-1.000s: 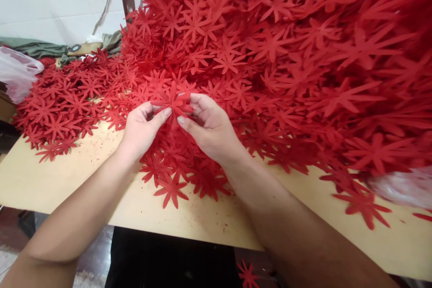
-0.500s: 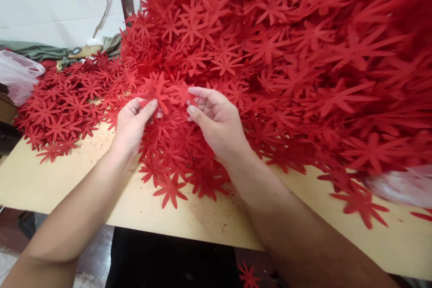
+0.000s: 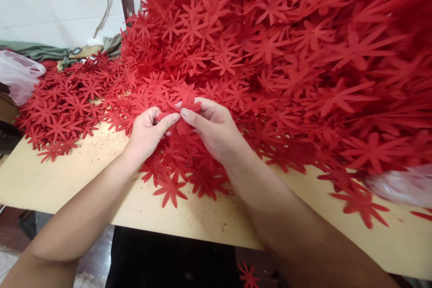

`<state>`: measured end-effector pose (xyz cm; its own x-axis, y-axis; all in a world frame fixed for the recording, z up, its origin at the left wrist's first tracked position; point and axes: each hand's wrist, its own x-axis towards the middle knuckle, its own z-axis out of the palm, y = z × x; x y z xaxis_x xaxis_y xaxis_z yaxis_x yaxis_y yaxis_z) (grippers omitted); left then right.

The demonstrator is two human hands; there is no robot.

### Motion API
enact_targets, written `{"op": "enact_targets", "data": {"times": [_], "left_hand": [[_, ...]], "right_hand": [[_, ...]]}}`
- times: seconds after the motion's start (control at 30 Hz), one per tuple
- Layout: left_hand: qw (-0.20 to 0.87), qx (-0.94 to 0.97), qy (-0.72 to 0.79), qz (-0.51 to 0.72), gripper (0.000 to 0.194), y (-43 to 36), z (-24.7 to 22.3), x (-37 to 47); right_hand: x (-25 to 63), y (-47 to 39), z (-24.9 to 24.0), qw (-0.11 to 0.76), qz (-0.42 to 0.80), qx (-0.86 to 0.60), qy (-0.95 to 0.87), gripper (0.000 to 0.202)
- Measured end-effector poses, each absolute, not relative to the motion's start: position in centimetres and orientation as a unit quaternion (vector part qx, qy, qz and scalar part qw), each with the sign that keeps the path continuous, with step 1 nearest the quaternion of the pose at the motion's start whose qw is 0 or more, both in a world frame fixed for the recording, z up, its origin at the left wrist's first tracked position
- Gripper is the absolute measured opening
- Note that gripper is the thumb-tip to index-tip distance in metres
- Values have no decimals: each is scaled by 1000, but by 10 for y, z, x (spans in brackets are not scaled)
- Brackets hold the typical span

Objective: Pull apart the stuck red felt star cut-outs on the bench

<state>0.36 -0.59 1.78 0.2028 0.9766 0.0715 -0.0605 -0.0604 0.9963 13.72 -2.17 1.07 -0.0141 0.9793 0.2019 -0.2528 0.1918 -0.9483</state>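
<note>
Between my two hands is a red fabric flower cutout (image 3: 185,125) with narrow petals, partly hidden by the fingers. It may be more than one layer; I cannot tell. My left hand (image 3: 150,131) pinches it from the left, thumb on top. From the right, my right hand (image 3: 214,127) grips it too, its thumb tip close to the left thumb. Both hands are raised just over a small heap of the same red cutouts (image 3: 170,157) near the table's front edge.
A tall pile of red cutouts (image 3: 270,49) rises behind and to the right. A lower pile (image 3: 60,110) lies at the left beside a white plastic bag (image 3: 22,74). Clear plastic (image 3: 405,186) sits at the right on the pale table (image 3: 141,204). One cutout (image 3: 249,275) is below the table edge.
My hands have come together, the left moving right and down, the right slightly down. The red cutouts held apart before now meet between both thumbs.
</note>
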Motion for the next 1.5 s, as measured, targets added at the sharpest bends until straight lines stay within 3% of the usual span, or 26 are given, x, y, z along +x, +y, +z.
{"op": "enact_targets", "data": {"times": [0.27, 0.63, 0.87, 1.1, 1.3, 1.5], "left_hand": [[589, 580, 335, 452, 30, 2, 10, -2], [485, 616, 366, 503, 28, 1, 15, -1], [409, 591, 411, 560, 21, 5, 16, -7], [417, 524, 431, 604, 19, 27, 12, -22], [240, 617, 422, 619, 29, 20, 13, -22], [485, 624, 384, 477, 35, -9, 23, -2]], "right_hand": [[146, -17, 9, 597, 532, -396, -450, 35], [143, -18, 12, 642, 399, -448, -478, 4], [148, -13, 8, 652, 362, -458, -484, 5], [154, -10, 8, 649, 385, -439, -487, 15], [142, -17, 11, 627, 406, -441, -498, 15], [142, -18, 8, 604, 360, -476, -528, 26]]}}
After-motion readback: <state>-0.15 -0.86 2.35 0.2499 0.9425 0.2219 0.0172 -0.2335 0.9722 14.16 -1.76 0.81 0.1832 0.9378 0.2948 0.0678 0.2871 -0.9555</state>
